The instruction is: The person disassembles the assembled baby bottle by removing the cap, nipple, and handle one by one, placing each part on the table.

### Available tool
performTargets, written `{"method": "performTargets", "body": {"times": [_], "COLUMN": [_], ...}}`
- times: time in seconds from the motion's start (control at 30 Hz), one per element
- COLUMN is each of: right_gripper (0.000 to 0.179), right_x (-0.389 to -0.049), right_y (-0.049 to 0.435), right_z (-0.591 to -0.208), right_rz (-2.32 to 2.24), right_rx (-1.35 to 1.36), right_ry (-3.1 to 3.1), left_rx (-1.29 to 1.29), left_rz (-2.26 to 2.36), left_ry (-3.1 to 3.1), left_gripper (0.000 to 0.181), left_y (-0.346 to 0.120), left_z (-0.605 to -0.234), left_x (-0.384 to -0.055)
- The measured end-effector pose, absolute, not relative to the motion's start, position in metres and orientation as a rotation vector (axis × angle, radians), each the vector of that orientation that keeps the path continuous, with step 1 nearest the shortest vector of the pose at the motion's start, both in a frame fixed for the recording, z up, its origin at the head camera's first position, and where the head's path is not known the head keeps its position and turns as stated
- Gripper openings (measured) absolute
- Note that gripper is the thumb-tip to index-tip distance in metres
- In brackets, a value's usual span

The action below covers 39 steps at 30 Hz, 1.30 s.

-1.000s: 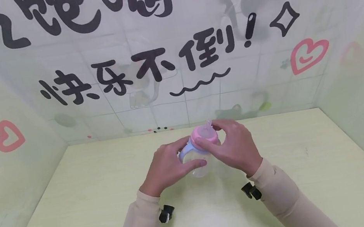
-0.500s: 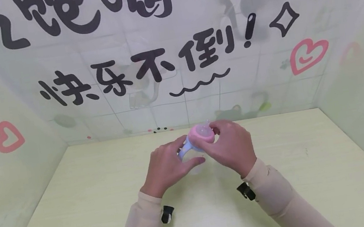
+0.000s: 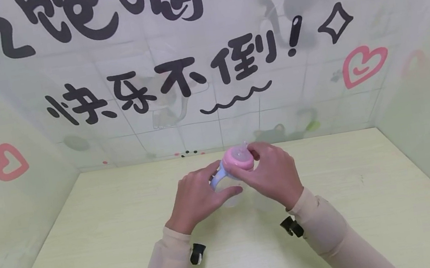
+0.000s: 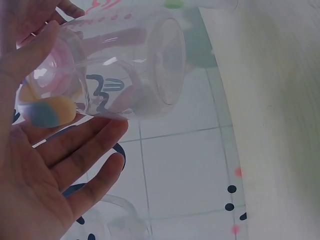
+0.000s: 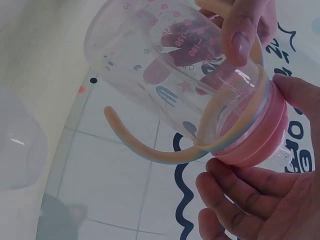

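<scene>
A clear baby bottle (image 5: 165, 65) is held tilted above the table, with printed marks on its side. Its screw collar (image 3: 228, 157) is pink, with a clear teat standing up from it. My left hand (image 3: 197, 197) holds the bottle body near its neck, thumb on the near side. My right hand (image 3: 274, 173) pinches the pink collar between thumb and fingers. In the right wrist view a curved handle (image 5: 145, 152), yellow with a blue edge, sticks out from the neck. The left wrist view shows the bottle's flat base.
A translucent dome-shaped piece (image 5: 20, 140) stands on the table near the bottle, partly cut off in the right wrist view. The pale table (image 3: 105, 261) meets a printed back wall (image 3: 182, 139) and two side walls.
Within the last second my right hand has shifted slightly left and the collar end has tilted a little. Over the last half second both hands look nearly still.
</scene>
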State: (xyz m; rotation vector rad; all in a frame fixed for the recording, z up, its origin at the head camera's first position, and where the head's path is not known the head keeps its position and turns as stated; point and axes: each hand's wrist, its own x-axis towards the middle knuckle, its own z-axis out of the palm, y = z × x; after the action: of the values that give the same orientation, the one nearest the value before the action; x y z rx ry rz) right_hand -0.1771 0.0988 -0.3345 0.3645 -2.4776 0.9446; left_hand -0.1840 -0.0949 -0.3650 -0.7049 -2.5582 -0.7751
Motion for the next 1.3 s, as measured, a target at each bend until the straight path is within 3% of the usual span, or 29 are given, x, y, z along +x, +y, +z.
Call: {"method": "performTargets", "body": {"times": [0.77,1.3], "right_gripper": [0.038,0.040], "right_x": [-0.183,-0.183], "right_y": [0.116,0.126], "right_z": [-0.336,-0.335], "right_rz": [1.143,1.175], "right_rx": [0.730,0.895], "right_ry": [-2.386,-2.358], "left_rx": [-0.776,-0.858], "left_rz": [-0.868,-0.989], "left_ry": [-2.590,-2.597], "left_gripper": [0.059,0.065], "left_y": [-0.098,-0.101], "left_z": [-0.366,-0.367], "left_x": [-0.183,-0.182]}}
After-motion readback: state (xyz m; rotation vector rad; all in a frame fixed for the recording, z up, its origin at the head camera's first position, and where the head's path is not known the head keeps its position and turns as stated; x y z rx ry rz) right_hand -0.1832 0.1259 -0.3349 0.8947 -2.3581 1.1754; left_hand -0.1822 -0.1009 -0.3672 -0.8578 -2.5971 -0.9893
